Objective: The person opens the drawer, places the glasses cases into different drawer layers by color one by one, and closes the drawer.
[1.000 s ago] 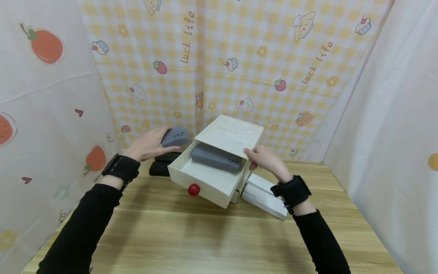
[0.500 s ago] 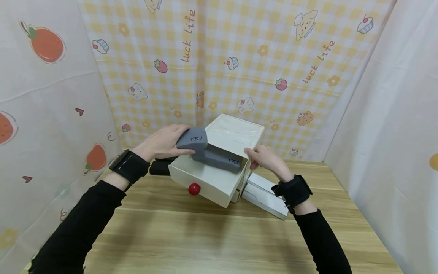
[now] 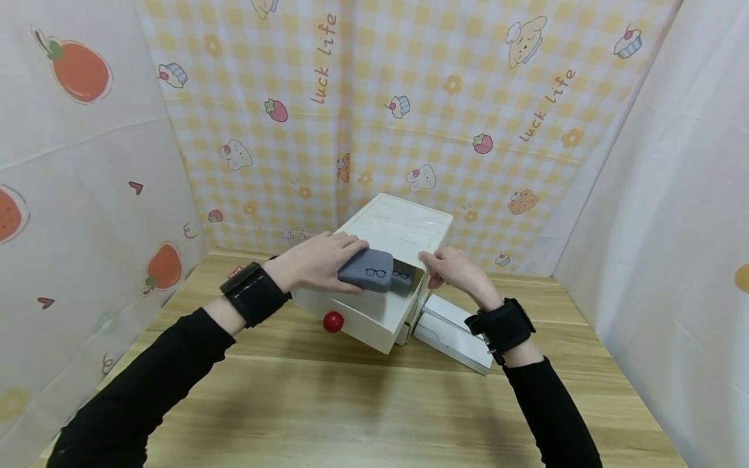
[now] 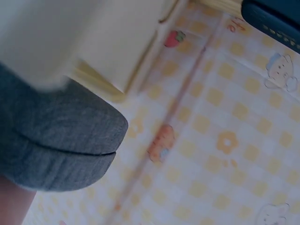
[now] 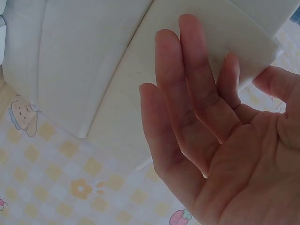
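A checked curtain (image 3: pixel 433 65) hangs behind one wooden table (image 3: pixel 363 403). On the table stands one white drawer unit (image 3: pixel 398 224), set at an angle, with one drawer (image 3: pixel 363 325) pulled out at the top. Two white boxes (image 3: pixel 453 338) lie side by side next to the unit, on the right hand's side.

Two hands are at work. The left hand (image 3: pixel 318 262) is clamped on one grey glasses case (image 3: pixel 370 270), thumb below and fingers above, holding it over the drawer; whether it touches anything beneath cannot be told. The right hand (image 3: pixel 459 270) pinches the unit's upper front edge between thumb and index finger, its other three fingers apart from it.

Inside the drawer lies one second grey case (image 3: pixel 402 279), partly hidden behind the held one; both bear a glasses drawing. One red knob (image 3: pixel 333 322) sits on the drawer's front.
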Available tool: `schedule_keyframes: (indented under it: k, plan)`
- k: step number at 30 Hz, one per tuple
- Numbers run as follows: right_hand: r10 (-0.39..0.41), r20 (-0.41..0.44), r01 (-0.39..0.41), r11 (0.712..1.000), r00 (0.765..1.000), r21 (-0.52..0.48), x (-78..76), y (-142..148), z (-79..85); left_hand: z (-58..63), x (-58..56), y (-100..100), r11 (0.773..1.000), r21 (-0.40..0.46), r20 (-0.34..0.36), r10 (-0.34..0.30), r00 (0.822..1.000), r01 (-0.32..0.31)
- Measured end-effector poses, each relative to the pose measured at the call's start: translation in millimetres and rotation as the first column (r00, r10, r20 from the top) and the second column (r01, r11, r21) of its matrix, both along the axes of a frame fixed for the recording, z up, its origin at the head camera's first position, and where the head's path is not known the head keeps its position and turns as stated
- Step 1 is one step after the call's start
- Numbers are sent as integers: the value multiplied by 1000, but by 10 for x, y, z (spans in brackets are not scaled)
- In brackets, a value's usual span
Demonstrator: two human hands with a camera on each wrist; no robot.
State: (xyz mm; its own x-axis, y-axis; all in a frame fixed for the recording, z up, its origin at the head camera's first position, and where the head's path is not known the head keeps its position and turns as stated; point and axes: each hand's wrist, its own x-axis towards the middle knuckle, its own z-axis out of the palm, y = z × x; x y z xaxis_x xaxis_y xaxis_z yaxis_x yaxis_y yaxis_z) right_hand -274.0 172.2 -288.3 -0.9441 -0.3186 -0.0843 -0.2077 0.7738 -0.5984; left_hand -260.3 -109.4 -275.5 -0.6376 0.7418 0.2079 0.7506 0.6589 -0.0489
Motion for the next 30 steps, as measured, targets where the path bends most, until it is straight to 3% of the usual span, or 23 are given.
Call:
schedule_keyframes:
  k: [9,22,30]
  plan:
    - [5,-14,-5,1000,1000,0,-4,8,-13,-43,52,138,992,-107,27,-57,998,60]
    - [3,-6,-3,1000,1000,-6,17,-7,-4,-83,24,190,992,-81,201,-74,977,92]
    - [5,-14,-5,1000,1000,-13,20,-1,-2,-68,35,174,990,-38,174,-129,976,138]
